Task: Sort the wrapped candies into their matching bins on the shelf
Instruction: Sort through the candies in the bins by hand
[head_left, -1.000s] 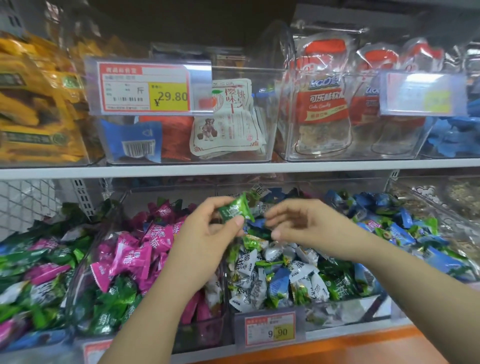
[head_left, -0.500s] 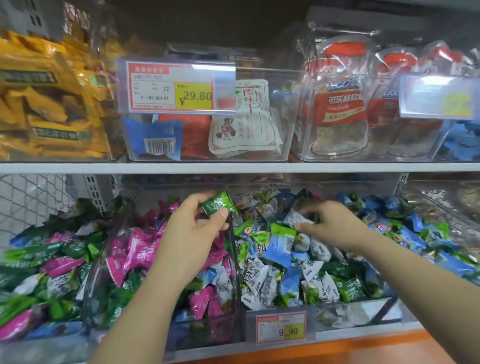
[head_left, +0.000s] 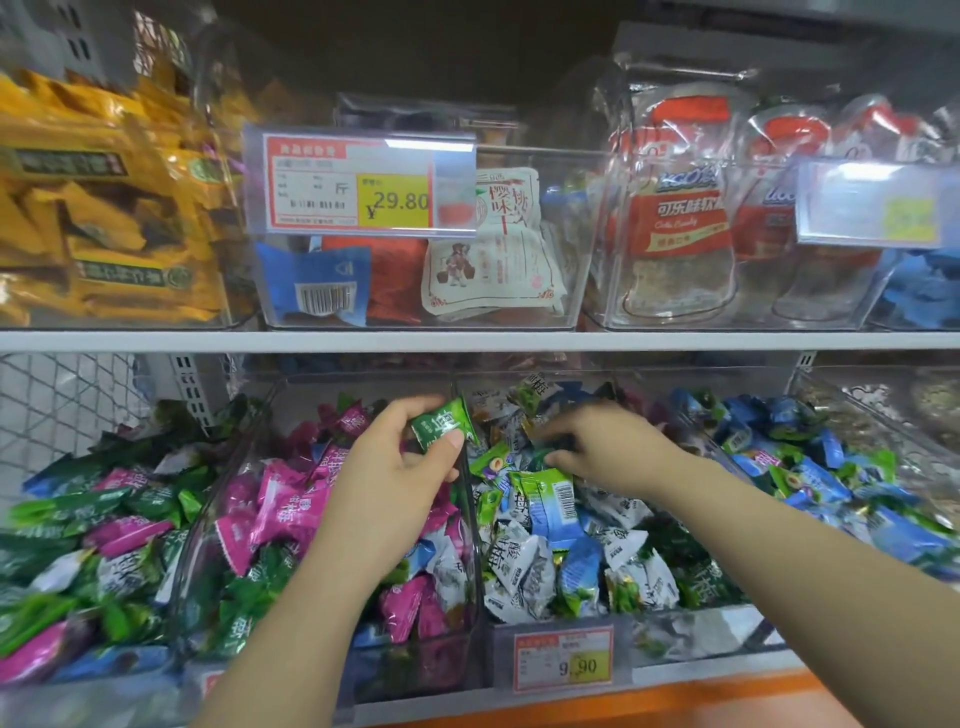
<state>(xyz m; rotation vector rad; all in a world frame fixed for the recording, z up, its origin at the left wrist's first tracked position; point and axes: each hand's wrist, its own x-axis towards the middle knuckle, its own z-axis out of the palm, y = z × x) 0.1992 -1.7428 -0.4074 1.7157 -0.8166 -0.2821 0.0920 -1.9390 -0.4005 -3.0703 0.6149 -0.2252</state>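
Observation:
My left hand (head_left: 387, 478) pinches a green wrapped candy (head_left: 442, 423) between thumb and fingers, above the divider between two clear bins on the lower shelf. The bin under that hand (head_left: 208, 525) holds pink and green candies. My right hand (head_left: 605, 447) reaches palm down into the middle bin (head_left: 550, 629), its fingertips closing on a dark green candy (head_left: 545, 453) in a pile of white, blue and green candies. How firmly that piece is gripped is hard to see.
Further bins of mixed candies stand at the far left (head_left: 78, 519) and right (head_left: 810, 467). A white shelf board (head_left: 467, 340) runs just above, carrying bins of bagged snacks. Price tags (head_left: 563, 660) hang on the bin fronts. An orange ledge (head_left: 675, 696) lies below.
The left hand has carried the green candy leftward to the bin divider. The right hand has gone down from beside it into the middle bin and is working among the candies.

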